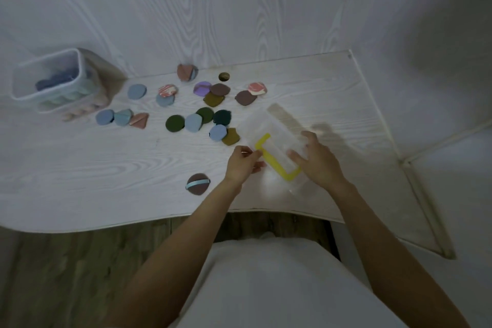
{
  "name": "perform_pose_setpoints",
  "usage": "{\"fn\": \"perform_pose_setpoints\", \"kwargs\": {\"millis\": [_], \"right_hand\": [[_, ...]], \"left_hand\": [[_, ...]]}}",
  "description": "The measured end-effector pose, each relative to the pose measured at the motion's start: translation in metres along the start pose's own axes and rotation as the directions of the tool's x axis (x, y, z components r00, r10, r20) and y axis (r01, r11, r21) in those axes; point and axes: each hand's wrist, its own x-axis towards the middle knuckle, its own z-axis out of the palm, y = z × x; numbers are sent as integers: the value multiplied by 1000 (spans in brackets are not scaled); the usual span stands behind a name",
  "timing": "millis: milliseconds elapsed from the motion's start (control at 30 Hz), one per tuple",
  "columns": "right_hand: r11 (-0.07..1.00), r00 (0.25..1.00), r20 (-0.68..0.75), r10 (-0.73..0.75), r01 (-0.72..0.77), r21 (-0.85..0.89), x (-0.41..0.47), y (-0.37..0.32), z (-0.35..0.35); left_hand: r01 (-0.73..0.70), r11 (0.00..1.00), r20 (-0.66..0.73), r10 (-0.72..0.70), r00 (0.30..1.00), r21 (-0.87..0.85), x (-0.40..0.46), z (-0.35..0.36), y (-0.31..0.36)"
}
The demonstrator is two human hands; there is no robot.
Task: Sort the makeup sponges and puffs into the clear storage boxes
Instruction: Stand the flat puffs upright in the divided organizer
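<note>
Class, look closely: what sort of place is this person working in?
Probably a room at home: a white wood-grain table set against a matching wall, wooden floor below, and loose makeup puffs beside a clear storage box.
</note>
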Motion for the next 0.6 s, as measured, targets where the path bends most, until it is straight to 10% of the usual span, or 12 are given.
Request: {"fn": "perform_pose_setpoints", "kwargs": {"millis": [600], "right_hand": [[893,927,347,142,-271,359,-14,7,-16]], "left_hand": [[-259,928,152,225,962,268,3,7,6]]}}
